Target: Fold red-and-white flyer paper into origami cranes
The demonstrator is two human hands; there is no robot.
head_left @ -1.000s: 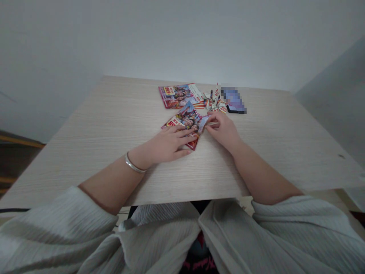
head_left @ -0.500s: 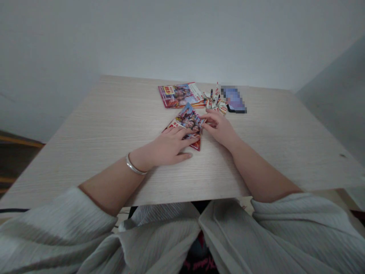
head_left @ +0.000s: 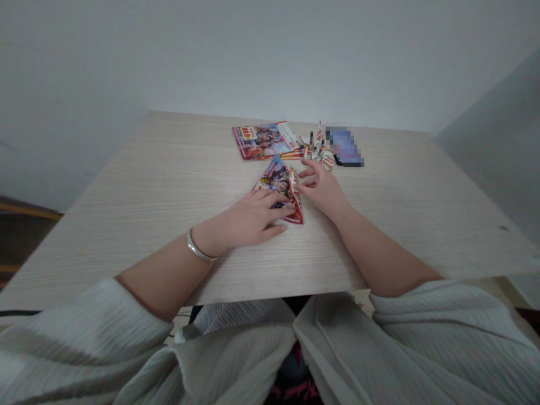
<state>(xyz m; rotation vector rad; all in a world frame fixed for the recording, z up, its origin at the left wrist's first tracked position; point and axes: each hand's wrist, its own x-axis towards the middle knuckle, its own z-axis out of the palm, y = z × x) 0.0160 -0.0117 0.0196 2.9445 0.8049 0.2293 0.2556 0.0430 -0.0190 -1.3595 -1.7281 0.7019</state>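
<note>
A folded, colourful printed leaflet [head_left: 276,179] lies on the table, its point towards the far side. My left hand [head_left: 248,219] is open and rests flat on its lower left part, fingers spread over the print and hiding some of it. Along the leaflet's right side a flap stands slightly raised, showing white and orange. Beside that flap is my right hand [head_left: 323,188], its fingers loosely bent and apart; the lower fingertip touches or nearly touches the flap.
Behind the leaflet lies a stack of similar printed leaflets [head_left: 264,140]. A folded paper piece with several points [head_left: 318,153] stands to its right, next to a phone [head_left: 346,147] with a blurred screen. A pale wall [head_left: 270,62] borders the table [head_left: 160,169] at the back.
The leaflet's right flap has risen from lying flat. The leaflet has turned slightly under my left hand, and my right hand has shifted a little left.
</note>
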